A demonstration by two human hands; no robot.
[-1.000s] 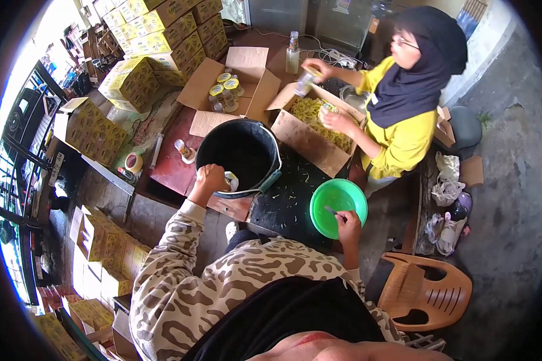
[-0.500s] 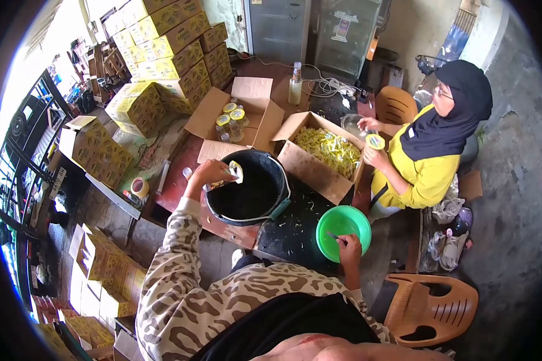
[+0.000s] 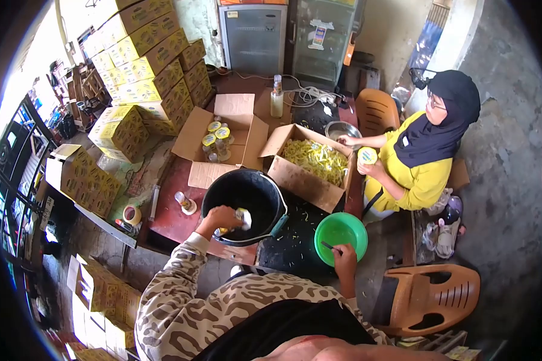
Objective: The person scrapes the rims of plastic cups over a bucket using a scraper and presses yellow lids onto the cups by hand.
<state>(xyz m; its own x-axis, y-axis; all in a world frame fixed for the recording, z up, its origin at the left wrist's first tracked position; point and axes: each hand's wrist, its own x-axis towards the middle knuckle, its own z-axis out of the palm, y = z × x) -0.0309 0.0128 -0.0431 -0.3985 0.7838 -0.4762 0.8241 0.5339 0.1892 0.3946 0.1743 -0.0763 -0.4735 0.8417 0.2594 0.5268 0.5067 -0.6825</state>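
Observation:
My left hand [image 3: 221, 219] is closed around a clear plastic jar [image 3: 243, 218] with a yellow-and-white end, tilted over the near left rim of a black bucket [image 3: 247, 188]. The hand hides much of the jar. In my right hand [image 3: 345, 260] is a small knife [image 3: 327, 245], its dark tip pointing left over the green basin [image 3: 360, 231]. The fingers cover its handle. Left of the bucket, another small jar [image 3: 185, 203] rests on the red tabletop [image 3: 170, 218].
Behind the bucket are an open carton [image 3: 256, 141] of yellow-lidded jars and a carton [image 3: 301, 183] of yellow strips. A co-worker [image 3: 424, 159] on the right holds a lidded jar [image 3: 367, 156], one hand at a metal bowl [image 3: 347, 127]. An orange chair [image 3: 403, 301] stands near right.
My left hand has lowered the jar towards the bucket's near left rim, uncovering the small jar on the table. The knife now points more leftward. The co-worker's hand has moved to the metal bowl.

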